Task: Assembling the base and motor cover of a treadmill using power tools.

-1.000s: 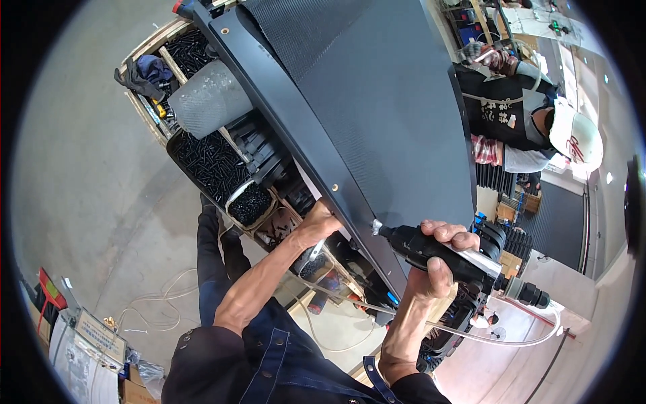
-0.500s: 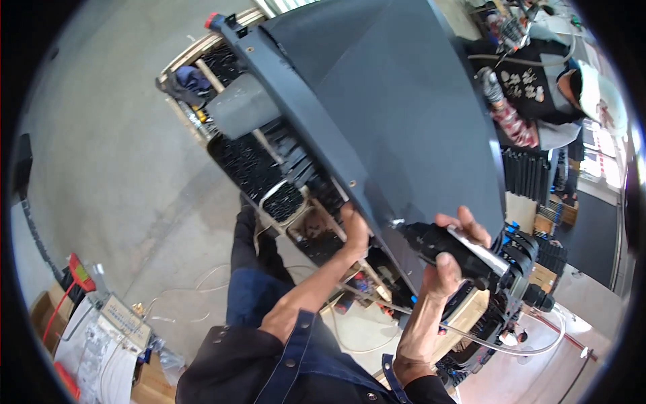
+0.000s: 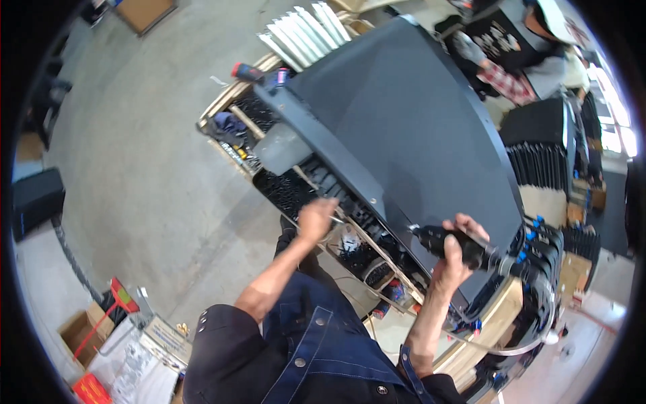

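A large dark grey panel (image 3: 410,128) with a folded edge lies slanted across the wooden workbench before me. My right hand (image 3: 452,268) grips a black air screwdriver (image 3: 431,238) above the panel's near right corner, its tip pointing left. A hose runs from the tool's rear. My left hand (image 3: 318,219) is over the parts bins at the near side of the panel, off the panel. Its fingers look closed and are smeared by motion. Something thin and pale shows at the fingertips, too blurred to name.
An open bin of small black parts (image 3: 279,188) sits in the bench's near side. A grey cylinder (image 3: 281,148) and a red-and-dark power tool (image 3: 247,72) stand farther left. White strips (image 3: 306,34) lie behind. A person (image 3: 501,74) works at the far right beside stacked black panels (image 3: 538,165).
My left hand has left the panel's near edge and moved left over the bins. My right hand still holds the air screwdriver. The view has shifted, showing more floor at the left.
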`<state>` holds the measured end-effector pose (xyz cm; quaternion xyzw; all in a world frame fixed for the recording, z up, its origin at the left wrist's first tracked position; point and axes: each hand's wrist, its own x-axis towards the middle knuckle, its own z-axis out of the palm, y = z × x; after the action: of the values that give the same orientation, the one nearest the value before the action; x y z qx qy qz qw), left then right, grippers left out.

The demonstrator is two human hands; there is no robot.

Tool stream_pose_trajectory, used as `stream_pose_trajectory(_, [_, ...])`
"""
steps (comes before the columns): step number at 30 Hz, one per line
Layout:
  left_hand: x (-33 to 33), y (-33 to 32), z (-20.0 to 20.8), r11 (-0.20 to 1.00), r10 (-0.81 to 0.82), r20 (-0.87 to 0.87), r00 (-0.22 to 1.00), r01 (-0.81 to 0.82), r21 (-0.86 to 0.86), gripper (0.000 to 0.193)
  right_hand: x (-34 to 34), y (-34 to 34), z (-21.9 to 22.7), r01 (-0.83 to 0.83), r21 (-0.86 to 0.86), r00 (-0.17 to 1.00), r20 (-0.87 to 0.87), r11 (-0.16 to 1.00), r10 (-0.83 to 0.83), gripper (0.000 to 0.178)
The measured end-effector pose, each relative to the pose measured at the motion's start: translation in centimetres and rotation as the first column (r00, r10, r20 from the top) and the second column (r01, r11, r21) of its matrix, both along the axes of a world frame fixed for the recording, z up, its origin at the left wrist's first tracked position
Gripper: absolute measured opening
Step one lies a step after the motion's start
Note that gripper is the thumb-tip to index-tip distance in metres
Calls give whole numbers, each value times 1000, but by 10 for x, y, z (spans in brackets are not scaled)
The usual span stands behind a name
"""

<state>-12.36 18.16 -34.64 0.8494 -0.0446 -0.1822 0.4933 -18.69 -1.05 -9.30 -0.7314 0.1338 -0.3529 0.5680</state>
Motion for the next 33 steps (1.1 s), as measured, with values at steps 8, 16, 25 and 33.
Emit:
stream_pose_trajectory(8, [51, 60, -25, 964, -89, 382, 920, -17, 266, 27, 8, 7, 28, 76, 124, 997, 1, 989, -76, 42])
stream_pose_trajectory(16, [-29, -33, 45, 809, -488, -257, 834, 321, -493, 25, -84, -34, 72, 261, 753, 854, 112, 604, -508, 39])
stream_pose_trajectory(25, [-66, -83, 88, 797, -399, -589, 703, -51, -602, 58, -367, -47, 15, 850, 516, 269, -253, 106, -929, 23])
stream_pose_trajectory(33, [-91, -120, 104, 821, -51, -439, 897, -213, -530, 56, -573, -145, -84, 965, -163, 75, -576, 204, -814, 31])
